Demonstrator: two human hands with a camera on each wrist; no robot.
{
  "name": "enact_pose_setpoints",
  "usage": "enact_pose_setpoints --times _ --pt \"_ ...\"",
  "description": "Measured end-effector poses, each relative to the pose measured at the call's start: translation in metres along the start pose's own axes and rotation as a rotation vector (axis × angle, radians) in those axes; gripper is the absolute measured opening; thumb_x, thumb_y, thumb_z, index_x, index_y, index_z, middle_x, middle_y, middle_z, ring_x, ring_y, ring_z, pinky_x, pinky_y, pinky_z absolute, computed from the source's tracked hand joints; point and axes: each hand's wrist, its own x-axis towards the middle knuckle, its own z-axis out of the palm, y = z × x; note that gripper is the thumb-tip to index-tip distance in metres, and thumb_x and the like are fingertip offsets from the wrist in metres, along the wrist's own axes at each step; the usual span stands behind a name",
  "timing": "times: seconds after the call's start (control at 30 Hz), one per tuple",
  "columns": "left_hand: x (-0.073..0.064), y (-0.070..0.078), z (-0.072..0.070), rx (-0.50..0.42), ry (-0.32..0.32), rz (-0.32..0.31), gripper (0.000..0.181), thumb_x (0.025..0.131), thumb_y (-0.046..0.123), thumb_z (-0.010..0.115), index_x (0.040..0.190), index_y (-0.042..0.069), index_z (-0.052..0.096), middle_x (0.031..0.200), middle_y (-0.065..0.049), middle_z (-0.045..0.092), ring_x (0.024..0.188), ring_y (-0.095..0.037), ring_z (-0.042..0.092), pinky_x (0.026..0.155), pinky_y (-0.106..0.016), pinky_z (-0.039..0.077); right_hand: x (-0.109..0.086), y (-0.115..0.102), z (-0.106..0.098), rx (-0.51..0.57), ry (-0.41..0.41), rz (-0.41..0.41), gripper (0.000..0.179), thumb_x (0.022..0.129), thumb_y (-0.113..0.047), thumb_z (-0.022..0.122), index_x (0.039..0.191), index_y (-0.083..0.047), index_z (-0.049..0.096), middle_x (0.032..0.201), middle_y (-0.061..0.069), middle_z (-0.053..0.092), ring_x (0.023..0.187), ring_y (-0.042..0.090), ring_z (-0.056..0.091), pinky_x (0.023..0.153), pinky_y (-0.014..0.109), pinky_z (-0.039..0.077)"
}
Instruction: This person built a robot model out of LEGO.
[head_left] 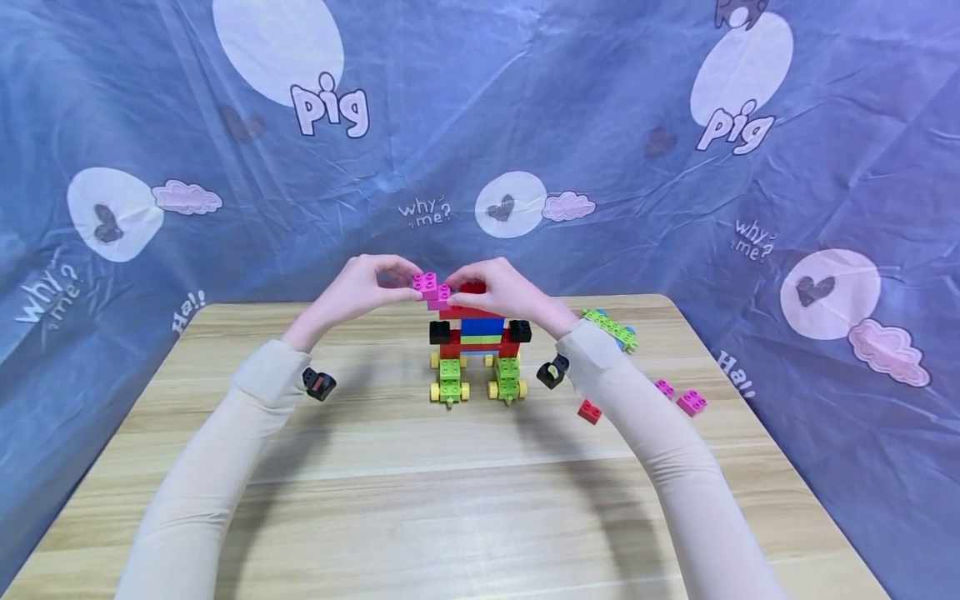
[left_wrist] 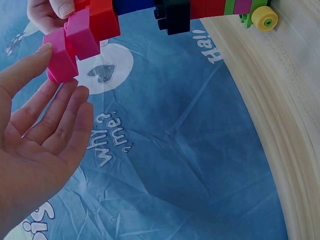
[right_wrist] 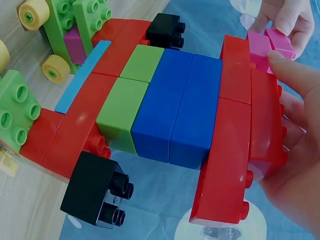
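Two pink bricks join in a step at the top of a standing block build. My left hand (head_left: 360, 287) pinches the outer pink brick (left_wrist: 61, 55) between thumb and fingertips. On the inner pink brick (left_wrist: 83, 33) lies the thumb of my right hand (head_left: 498, 283), its fingers curled behind the top red brick (right_wrist: 267, 117). Below come red bricks (right_wrist: 235, 75), blue bricks (right_wrist: 195, 110) and lime bricks (right_wrist: 122, 112). A black brick (head_left: 439, 332) sticks out on each side. The build stands on green wheeled bases (head_left: 450, 383) with yellow wheels.
On the wooden table (head_left: 420, 500), right of the build, lie a red brick (head_left: 589, 412) and pink bricks (head_left: 692, 402). Farther back is a green wheeled plate (head_left: 611, 329), partly behind the right forearm. A printed blue cloth (head_left: 420, 125) hangs behind the table.
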Motion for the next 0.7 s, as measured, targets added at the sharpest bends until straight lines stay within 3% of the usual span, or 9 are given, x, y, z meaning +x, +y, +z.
enact_pose_setpoints --times 0.3,0.7 --pt "0.0004 -0.0041 0.0021 0.001 0.004 0.018 0.034 0.086 0.025 0.078 0.117 0.012 0.071 0.109 -0.010 0.075 0.102 -0.023 0.070 0.093 -0.042 0.055 0.0001 -0.0026 0.0018 -0.020 0.023 0.014 0.028 0.092 -0.027 0.071 0.115 -0.010 0.074 0.109 0.006 0.077 0.087 0.015 0.068 0.079 0.026 0.056" --pt "0.0016 -0.0042 0.0005 0.019 -0.006 0.060 0.031 0.085 0.022 0.079 0.113 0.011 0.072 0.097 -0.008 0.075 0.089 -0.018 0.068 0.075 -0.025 0.053 0.0002 -0.0044 0.0018 -0.027 0.031 0.023 0.028 0.093 -0.028 0.071 0.114 -0.010 0.074 0.108 0.006 0.077 0.081 0.014 0.066 0.073 0.024 0.054"
